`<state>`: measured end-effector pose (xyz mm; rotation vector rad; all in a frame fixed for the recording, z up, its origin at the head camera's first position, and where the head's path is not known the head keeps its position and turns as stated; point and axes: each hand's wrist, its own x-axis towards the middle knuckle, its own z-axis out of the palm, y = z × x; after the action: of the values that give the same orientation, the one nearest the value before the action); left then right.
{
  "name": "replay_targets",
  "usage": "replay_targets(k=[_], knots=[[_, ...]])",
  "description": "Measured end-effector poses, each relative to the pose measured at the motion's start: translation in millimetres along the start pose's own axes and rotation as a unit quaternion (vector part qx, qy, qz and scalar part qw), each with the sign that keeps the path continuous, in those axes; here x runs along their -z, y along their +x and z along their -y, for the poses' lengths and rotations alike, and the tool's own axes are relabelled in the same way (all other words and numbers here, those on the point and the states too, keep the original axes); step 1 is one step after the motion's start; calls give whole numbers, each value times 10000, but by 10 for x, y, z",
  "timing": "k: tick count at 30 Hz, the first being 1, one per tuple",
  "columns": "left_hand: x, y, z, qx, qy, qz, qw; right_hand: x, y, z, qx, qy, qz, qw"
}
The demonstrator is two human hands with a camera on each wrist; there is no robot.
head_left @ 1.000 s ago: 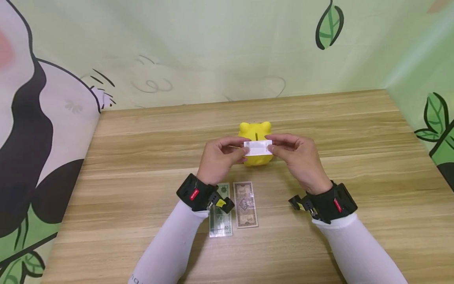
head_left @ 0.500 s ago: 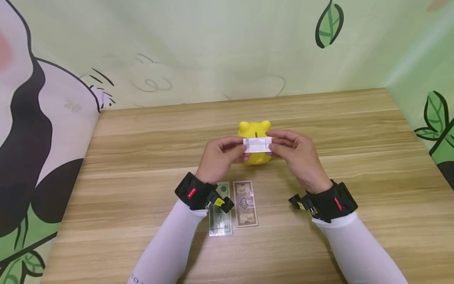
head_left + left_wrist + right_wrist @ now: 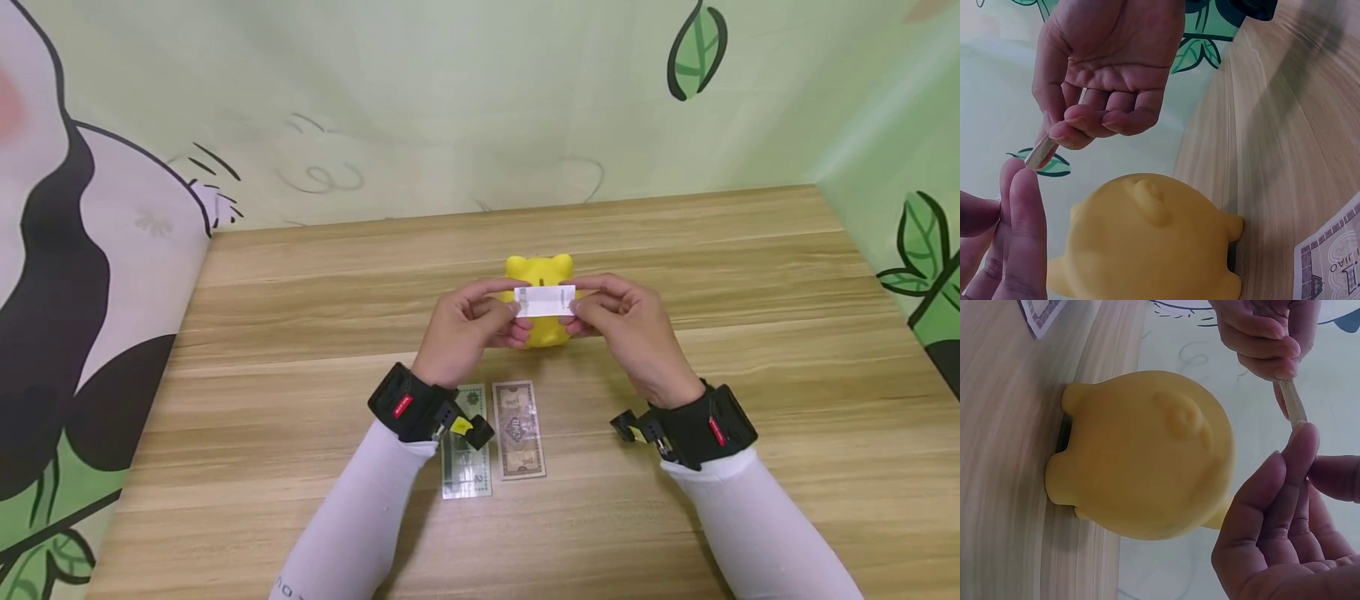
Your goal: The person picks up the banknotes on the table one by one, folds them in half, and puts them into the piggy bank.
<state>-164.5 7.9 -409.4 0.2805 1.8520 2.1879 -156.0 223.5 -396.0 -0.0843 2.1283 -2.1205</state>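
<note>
My left hand (image 3: pixel 463 332) pinches one end of a folded white banknote (image 3: pixel 545 301), and my right hand (image 3: pixel 632 329) pinches the other. They hold it level, stretched between thumbs and fingers. Beneath it a yellow piggy bank (image 3: pixel 546 333) stands upright on the table, its slot largely covered by the note in the head view. In the left wrist view the folded note (image 3: pixel 1039 153) shows edge-on as a thin strip above the piggy bank (image 3: pixel 1147 244). From the right wrist, the curly tail of the piggy bank (image 3: pixel 1147 456) faces the camera, apart from the hands.
On the wooden table (image 3: pixel 300 417) lie a green banknote (image 3: pixel 467 475), partly behind the left wrist strap, and a brown banknote (image 3: pixel 519 429) to its right. Both are flat, on the near side of the piggy bank. A printed cloth wall (image 3: pixel 450 108) rises behind the table.
Both hands have shifted slightly away from the body, carrying the folded banknote over the piggy bank's slot. The piggy bank and the two flat banknotes stay in place.
</note>
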Motion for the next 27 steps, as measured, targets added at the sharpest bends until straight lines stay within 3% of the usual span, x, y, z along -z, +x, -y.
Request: replay_targets(k=[12, 27], knots=[[-9, 3, 5, -294, -160, 79, 9994, -17, 5, -13, 123, 109, -68, 9998], [-4, 19, 41, -258, 87, 61, 9996, -37, 3, -19, 76, -188, -23, 9998]])
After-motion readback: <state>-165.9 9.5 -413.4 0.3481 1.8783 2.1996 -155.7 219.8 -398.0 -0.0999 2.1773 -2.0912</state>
